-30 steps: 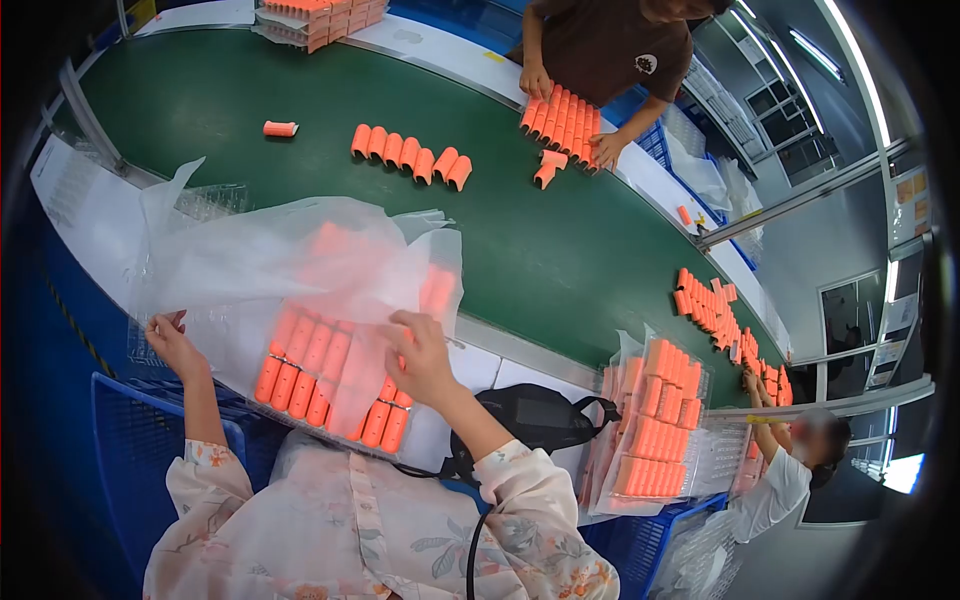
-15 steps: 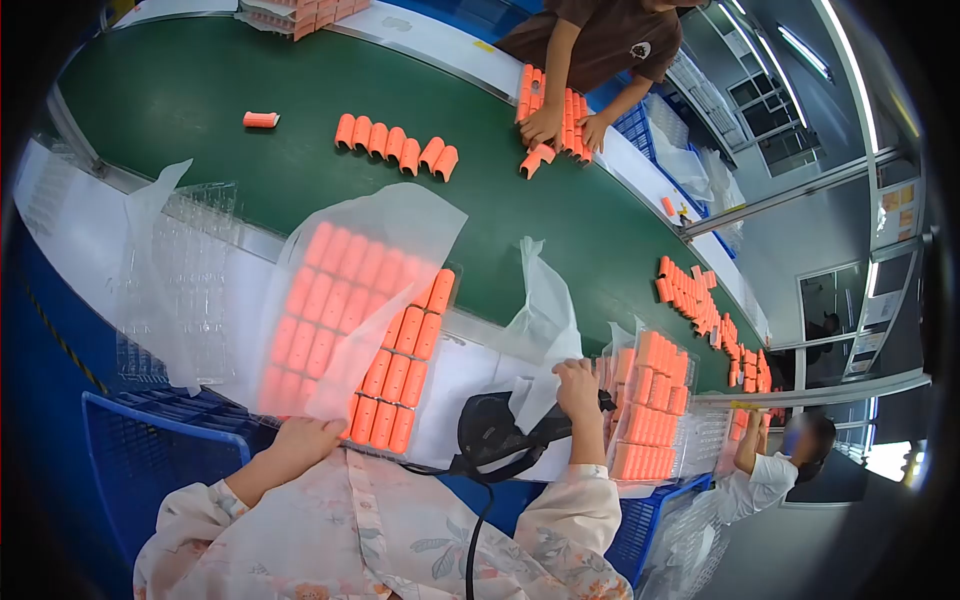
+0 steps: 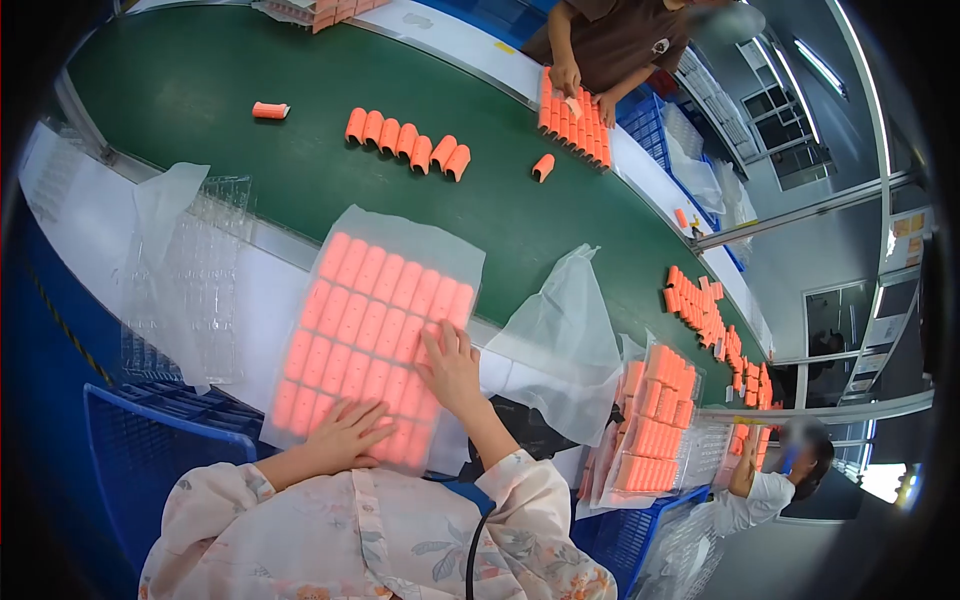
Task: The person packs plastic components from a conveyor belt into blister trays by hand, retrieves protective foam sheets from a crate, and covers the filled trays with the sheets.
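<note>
A clear tray filled with rows of orange half-round pieces [image 3: 370, 315] lies in front of me at the table's near edge. A thin translucent sheet [image 3: 462, 252] is spread over the whole tray. My left hand [image 3: 348, 438] rests flat on the sheet at the tray's near edge, fingers apart. Higher up on the right side, my right hand [image 3: 452, 368] presses on the sheet with its fingers spread. Right of the tray, another loose translucent sheet [image 3: 565, 345] lies partly over a black object [image 3: 525, 430] whose kind I cannot make out.
Stacked filled trays [image 3: 655, 420] stand to the right, empty clear trays [image 3: 190, 280] to the left. Loose orange pieces [image 3: 405, 140] lie on the green belt [image 3: 250, 190]. A blue crate [image 3: 160, 460] is at lower left. Across the belt, a co-worker's hands [image 3: 567, 78] handle orange pieces.
The sheet now lies flat over the tray's right side, which was uncovered. My right hand has moved left from the other loose sheet onto the tray; my left hand has shifted onto the sheet.
</note>
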`<action>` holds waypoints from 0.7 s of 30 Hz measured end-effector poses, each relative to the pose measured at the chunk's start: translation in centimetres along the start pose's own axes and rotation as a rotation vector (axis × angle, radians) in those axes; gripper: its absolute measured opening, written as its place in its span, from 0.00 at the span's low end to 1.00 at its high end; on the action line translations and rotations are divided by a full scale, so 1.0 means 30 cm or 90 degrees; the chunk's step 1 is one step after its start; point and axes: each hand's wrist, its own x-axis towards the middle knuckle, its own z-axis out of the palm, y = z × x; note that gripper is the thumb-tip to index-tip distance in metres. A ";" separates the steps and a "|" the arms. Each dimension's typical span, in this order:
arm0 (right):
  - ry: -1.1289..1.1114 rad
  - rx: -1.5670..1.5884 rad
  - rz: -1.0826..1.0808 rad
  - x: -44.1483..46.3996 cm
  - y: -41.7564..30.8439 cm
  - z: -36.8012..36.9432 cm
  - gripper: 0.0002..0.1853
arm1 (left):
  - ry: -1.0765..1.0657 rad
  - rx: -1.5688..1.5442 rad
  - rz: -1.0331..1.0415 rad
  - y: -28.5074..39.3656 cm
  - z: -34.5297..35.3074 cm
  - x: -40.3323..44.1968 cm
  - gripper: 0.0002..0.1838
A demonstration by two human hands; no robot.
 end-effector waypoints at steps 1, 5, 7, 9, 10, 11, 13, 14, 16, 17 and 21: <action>-0.002 -0.004 0.004 -0.016 0.010 -0.003 0.32 | 0.010 -0.003 0.007 0.013 0.024 -0.008 0.37; 0.091 -0.020 0.005 0.078 0.002 -0.054 0.32 | 0.059 -0.009 0.060 0.022 0.122 -0.002 0.36; 0.096 -0.035 0.006 0.133 0.031 0.004 0.32 | 0.066 -0.062 0.083 0.023 0.140 -0.012 0.31; 0.101 -0.038 -0.028 0.119 0.052 0.030 0.32 | 0.087 -0.423 -0.004 0.014 0.038 -0.024 0.27; 0.106 -0.044 -0.046 0.124 0.074 0.032 0.33 | 0.106 -0.603 -0.040 -0.011 -0.014 -0.019 0.25; 0.090 -0.049 -0.044 0.120 0.059 -0.015 0.32 | 0.240 -0.470 -0.125 -0.059 -0.076 -0.026 0.23; 0.097 -0.010 -0.060 0.132 0.043 -0.091 0.32 | 0.489 -0.073 -0.289 -0.226 -0.153 -0.076 0.23; 0.099 0.010 -0.065 0.133 0.019 -0.131 0.32 | 0.573 0.073 -0.411 -0.309 -0.203 -0.109 0.27; 0.065 0.082 -0.148 0.200 -0.072 -0.207 0.28 | 0.709 0.299 -0.582 -0.461 -0.293 -0.209 0.37; 0.043 0.149 -0.206 0.242 -0.120 -0.204 0.26 | 0.750 0.344 -0.664 -0.511 -0.365 -0.243 0.35; -0.150 0.405 -0.240 0.485 -0.476 -0.055 0.26 | 0.724 0.040 -0.764 -0.859 -0.228 -0.425 0.25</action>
